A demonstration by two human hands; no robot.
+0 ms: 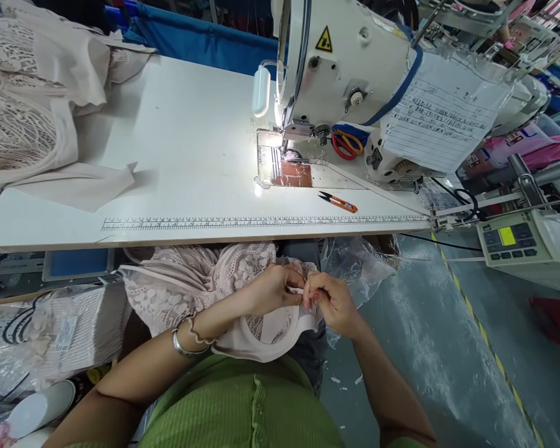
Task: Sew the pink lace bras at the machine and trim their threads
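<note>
From the head camera, we look down at our left hand [276,290] and right hand [336,305], each grip closed, fingertips nearly meeting, pinching the edge of a pale lace garment [236,274] on our lap, below the front of the desk [191,137]. The white sewing machine [345,62] bears a yellow triangular warning label [324,40]; on the paper sheet [441,112] attached to it, we cannot make out the writing. A printed ruler scale [261,223] runs along the desk's front, near orange snips [338,201].
</note>
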